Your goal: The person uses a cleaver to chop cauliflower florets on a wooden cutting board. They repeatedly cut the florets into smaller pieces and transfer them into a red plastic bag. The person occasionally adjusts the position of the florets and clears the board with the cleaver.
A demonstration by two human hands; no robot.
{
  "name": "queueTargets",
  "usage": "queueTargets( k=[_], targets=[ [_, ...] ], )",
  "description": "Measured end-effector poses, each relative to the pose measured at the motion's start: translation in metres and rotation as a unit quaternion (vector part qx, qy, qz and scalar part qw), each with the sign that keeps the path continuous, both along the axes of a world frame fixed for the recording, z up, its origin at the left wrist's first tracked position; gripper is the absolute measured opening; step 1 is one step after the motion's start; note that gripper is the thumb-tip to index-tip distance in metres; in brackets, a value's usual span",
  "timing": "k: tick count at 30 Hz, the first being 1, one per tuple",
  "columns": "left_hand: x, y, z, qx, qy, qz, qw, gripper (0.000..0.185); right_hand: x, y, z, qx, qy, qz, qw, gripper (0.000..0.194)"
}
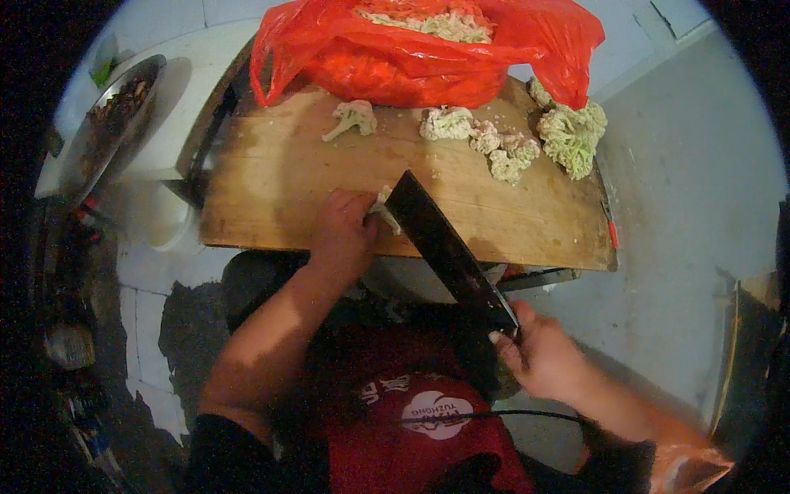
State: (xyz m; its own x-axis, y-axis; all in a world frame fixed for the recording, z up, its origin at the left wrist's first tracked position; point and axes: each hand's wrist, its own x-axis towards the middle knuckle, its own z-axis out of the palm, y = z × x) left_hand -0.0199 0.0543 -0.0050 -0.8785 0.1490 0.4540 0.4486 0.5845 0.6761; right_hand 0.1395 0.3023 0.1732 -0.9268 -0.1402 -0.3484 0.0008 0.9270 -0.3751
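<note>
My right hand [543,352] grips the handle of a cleaver [447,247], whose broad dark blade slants up and left over the front edge of a wooden cutting board [278,160]. My left hand [345,222] holds a small cauliflower piece [386,213] on the board near that edge, close beside the blade's tip; the blade partly hides the piece. Farther back lies a single cauliflower floret [352,119]. To its right are several more florets [447,122], and a larger cauliflower chunk [574,136] rests at the board's right edge.
A red plastic bag [407,68] with cauliflower inside stands across the back of the board. At the left, a metal bowl [117,123] with dark food pieces sits on a white surface. Below it is a pale container [163,216]. A red-handled tool [612,234] lies by the board's right edge.
</note>
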Motion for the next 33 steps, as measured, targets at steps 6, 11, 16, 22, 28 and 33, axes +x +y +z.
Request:
queueTargets(
  k=[6,11,16,22,28,33],
  targets=[
    [0.000,0.000,0.003,-0.027,-0.025,0.014,0.999,0.037,-0.011,-0.007,0.001,0.058,-0.052,-0.012,0.997,0.035],
    [0.001,0.002,0.010,0.022,-0.100,0.045,0.994,0.033,-0.023,-0.001,-0.012,0.007,-0.020,0.017,1.000,0.032],
    [-0.002,0.005,0.012,0.024,-0.085,0.069,0.994,0.029,-0.029,0.009,-0.010,-0.233,-0.234,-0.213,0.919,0.024],
    [-0.007,-0.007,0.032,0.028,-0.183,0.024,0.982,0.031,-0.024,0.025,-0.032,-0.376,-0.267,-0.327,0.825,0.018],
    [-0.011,-0.040,0.022,0.054,-0.106,-0.016,0.993,0.032,-0.026,0.024,-0.042,-0.420,-0.242,-0.347,0.803,0.020],
    [-0.019,-0.038,0.010,-0.089,0.087,-0.039,0.991,0.038,-0.006,0.006,-0.035,-0.296,-0.103,-0.212,0.926,0.026]
  ],
)
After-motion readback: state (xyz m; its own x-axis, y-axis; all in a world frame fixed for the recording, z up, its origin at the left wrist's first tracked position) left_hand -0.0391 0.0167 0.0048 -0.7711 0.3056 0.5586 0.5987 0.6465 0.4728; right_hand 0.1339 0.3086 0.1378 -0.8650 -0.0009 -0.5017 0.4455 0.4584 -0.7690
